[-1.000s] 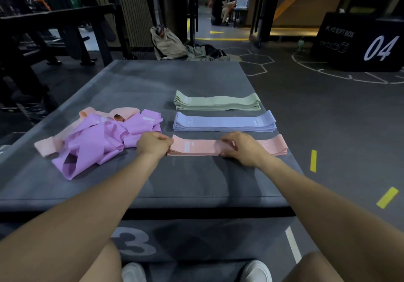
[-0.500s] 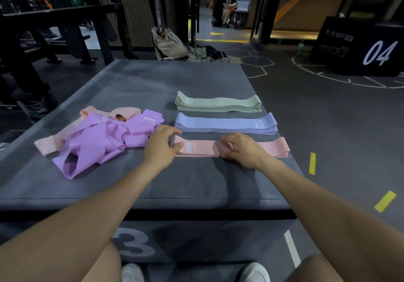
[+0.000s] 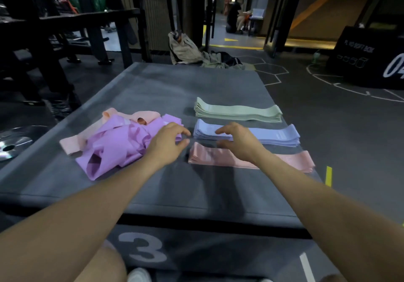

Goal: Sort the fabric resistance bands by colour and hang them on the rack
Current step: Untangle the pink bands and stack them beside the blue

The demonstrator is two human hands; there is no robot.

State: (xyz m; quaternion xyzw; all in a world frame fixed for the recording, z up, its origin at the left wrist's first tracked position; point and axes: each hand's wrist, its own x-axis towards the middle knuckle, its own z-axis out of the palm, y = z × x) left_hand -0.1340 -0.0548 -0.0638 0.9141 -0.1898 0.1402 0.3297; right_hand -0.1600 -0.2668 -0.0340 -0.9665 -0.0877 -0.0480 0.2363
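Three neat stacks of fabric bands lie on the grey soft box [image 3: 153, 85]: green stack [image 3: 238, 112] farthest, blue stack [image 3: 273, 136] in the middle, pink stack [image 3: 205, 156] nearest. To their left sits a loose heap of purple bands [image 3: 115, 144] with peach-pink bands [image 3: 144, 116] tangled under and behind it. My left hand [image 3: 168, 143] hovers between the heap and the stacks, fingers spread, holding nothing. My right hand [image 3: 236, 142] is raised over the left ends of the blue and pink stacks, fingers apart and empty.
A dark equipment frame [image 3: 91, 32] stands at the left, metal weight plates [image 3: 13, 144] on the floor beside the box. Clothes and bags [image 3: 196, 52] lie past the far edge. A black box marked 04 [image 3: 371, 63] stands at the right. A person [image 3: 236, 17] sits far off.
Both hands have lifted off the pink stack and opened. The left hand drifted toward the purple heap; the right hand moved left over the stacks' left ends. The pink stack lies flat.
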